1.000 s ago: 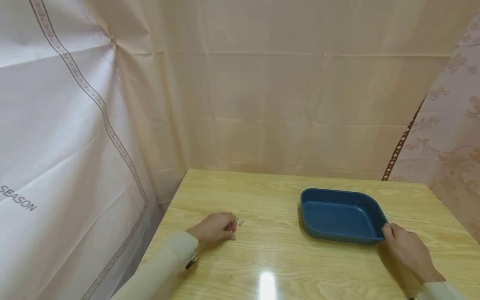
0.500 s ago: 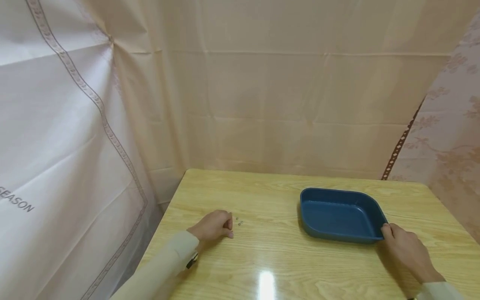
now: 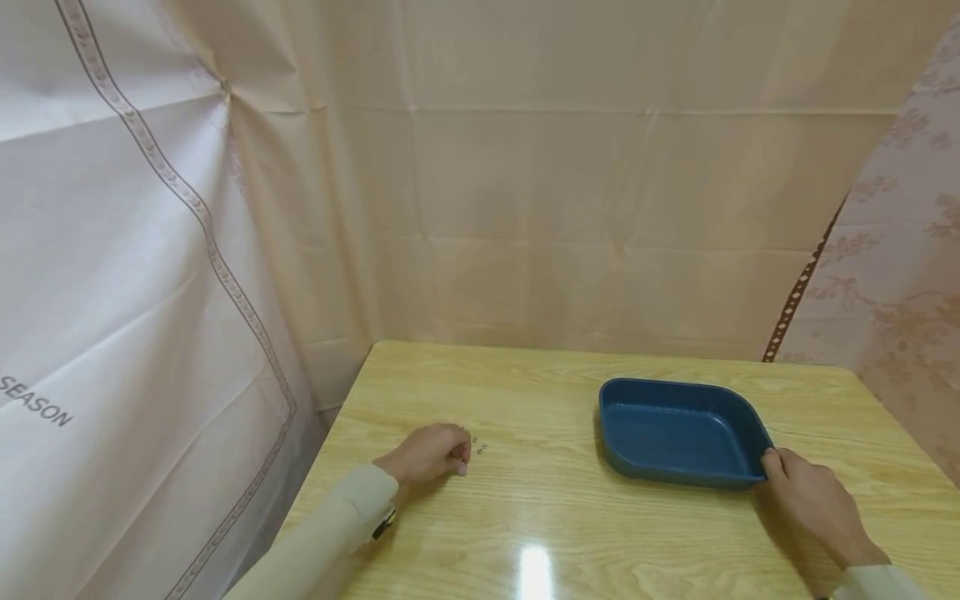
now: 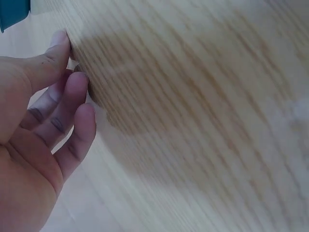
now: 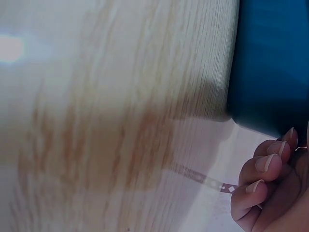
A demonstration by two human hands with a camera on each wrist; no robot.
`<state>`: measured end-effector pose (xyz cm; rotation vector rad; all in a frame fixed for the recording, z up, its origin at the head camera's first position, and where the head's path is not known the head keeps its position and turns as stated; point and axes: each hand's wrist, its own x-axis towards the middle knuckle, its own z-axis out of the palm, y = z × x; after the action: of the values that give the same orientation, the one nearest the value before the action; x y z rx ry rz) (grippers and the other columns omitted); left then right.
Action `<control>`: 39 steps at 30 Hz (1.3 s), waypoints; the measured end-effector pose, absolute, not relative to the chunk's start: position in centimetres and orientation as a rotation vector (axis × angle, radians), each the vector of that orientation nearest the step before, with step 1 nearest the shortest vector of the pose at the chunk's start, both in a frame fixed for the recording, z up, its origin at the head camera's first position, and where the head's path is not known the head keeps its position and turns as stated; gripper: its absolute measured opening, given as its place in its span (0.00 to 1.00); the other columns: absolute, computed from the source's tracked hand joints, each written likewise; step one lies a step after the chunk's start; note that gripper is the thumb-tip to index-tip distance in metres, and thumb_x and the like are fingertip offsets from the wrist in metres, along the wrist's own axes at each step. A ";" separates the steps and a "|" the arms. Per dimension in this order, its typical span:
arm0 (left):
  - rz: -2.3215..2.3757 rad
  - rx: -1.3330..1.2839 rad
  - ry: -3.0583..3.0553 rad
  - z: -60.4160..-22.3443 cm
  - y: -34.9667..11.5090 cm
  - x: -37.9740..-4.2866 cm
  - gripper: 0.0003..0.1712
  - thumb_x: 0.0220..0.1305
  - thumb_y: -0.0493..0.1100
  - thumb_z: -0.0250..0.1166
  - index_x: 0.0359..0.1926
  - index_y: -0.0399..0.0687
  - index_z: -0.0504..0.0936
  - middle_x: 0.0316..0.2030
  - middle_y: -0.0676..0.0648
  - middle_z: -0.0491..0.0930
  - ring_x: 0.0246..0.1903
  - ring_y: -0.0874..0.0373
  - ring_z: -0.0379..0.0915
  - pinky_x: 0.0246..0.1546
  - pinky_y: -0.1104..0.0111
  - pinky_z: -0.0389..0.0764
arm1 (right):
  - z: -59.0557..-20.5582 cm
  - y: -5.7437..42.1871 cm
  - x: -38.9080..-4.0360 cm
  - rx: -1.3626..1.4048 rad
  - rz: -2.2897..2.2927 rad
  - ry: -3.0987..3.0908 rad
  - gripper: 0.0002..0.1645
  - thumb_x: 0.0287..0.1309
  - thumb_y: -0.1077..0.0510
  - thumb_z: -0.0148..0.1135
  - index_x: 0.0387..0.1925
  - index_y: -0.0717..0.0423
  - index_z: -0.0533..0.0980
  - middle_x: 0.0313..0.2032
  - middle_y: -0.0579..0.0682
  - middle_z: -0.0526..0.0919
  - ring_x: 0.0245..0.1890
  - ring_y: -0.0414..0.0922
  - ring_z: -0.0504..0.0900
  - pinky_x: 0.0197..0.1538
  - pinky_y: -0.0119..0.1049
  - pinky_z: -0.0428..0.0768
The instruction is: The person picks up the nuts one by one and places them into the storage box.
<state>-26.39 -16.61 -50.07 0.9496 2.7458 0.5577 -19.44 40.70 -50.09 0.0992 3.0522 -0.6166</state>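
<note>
My left hand (image 3: 427,452) is low over the table at left, its fingers curled beside several tiny metal-looking pieces (image 3: 481,450). In the left wrist view, the thumb tip and fingertips of this hand (image 4: 53,101) come close together right at the tabletop, with a small dark spot by them; I cannot tell whether they pinch a piece. At right, my right hand (image 3: 817,500) grips the near right corner of a dark blue rectangular tub (image 3: 678,479), thumb over the rim. The right wrist view shows that hand's fingers (image 5: 260,166) curled under the tub's corner (image 5: 270,72). The tub's inside looks bare.
Both hands work over a light wood-grain table (image 3: 570,517), with a bright reflection near its front. Beige cloth (image 3: 525,208) hangs behind the far edge. White printed cloth (image 3: 112,333) drapes along the left side, and flowered cloth (image 3: 900,275) along the right.
My left hand shifts slightly left away from the tiny pieces, then back right beside them. The right hand and tub stay in place.
</note>
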 end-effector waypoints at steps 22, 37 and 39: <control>0.261 1.124 2.627 -49.0 -16.7 -26.3 0.07 0.73 0.45 0.66 0.35 0.51 0.81 0.32 0.60 0.77 0.32 0.68 0.71 0.38 0.72 0.78 | -50.1 40.6 -19.4 0.101 -0.613 3.054 0.35 0.80 0.44 0.29 0.46 0.65 0.77 0.48 0.75 0.80 0.46 0.77 0.77 0.35 0.64 0.75; 0.294 1.381 2.717 -49.9 -17.0 -25.9 0.03 0.76 0.40 0.62 0.41 0.46 0.80 0.38 0.55 0.82 0.43 0.63 0.80 0.62 0.66 0.75 | -50.1 40.6 -19.3 0.072 -0.606 3.056 0.37 0.81 0.44 0.28 0.51 0.70 0.76 0.49 0.77 0.79 0.46 0.78 0.77 0.37 0.65 0.76; 0.349 1.353 2.728 -50.0 -17.0 -25.9 0.04 0.76 0.41 0.61 0.41 0.48 0.79 0.37 0.56 0.80 0.40 0.65 0.79 0.56 0.69 0.78 | -50.1 40.6 -19.3 0.073 -0.607 3.052 0.37 0.81 0.44 0.28 0.52 0.71 0.75 0.50 0.77 0.79 0.47 0.78 0.77 0.38 0.65 0.76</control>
<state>-25.89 -17.03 -50.03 1.3535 2.7278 0.3491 -19.33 40.64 -50.08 0.0729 3.0524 -0.6074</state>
